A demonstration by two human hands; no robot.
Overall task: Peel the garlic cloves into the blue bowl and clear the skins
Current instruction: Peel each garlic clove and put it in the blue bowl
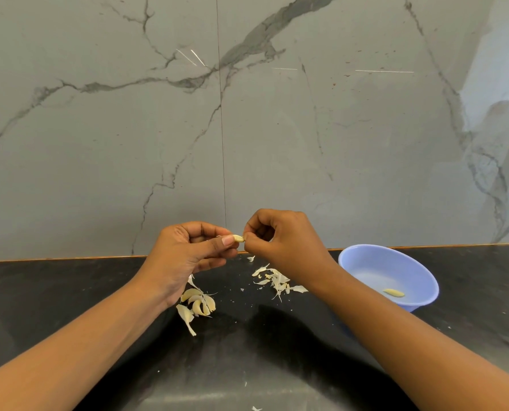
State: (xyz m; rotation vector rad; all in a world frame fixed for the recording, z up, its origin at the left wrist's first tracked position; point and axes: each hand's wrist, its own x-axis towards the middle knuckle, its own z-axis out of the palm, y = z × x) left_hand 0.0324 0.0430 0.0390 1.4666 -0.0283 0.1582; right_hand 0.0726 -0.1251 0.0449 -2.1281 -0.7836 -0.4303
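Note:
My left hand (188, 250) pinches a garlic clove (238, 238) between thumb and fingers, held up above the black counter. My right hand (280, 241) pinches the clove's right end with its fingertips. Under my left wrist lies a small heap of unpeeled cloves (198, 304). A scatter of papery skins (277, 281) lies below my right hand. To the right stands the blue bowl (363, 256) with one peeled clove (393, 292) inside.
The black counter (247, 351) ends at a grey marble wall (247, 129) close behind my hands. Tiny skin flecks (256, 408) dot the counter toward the front.

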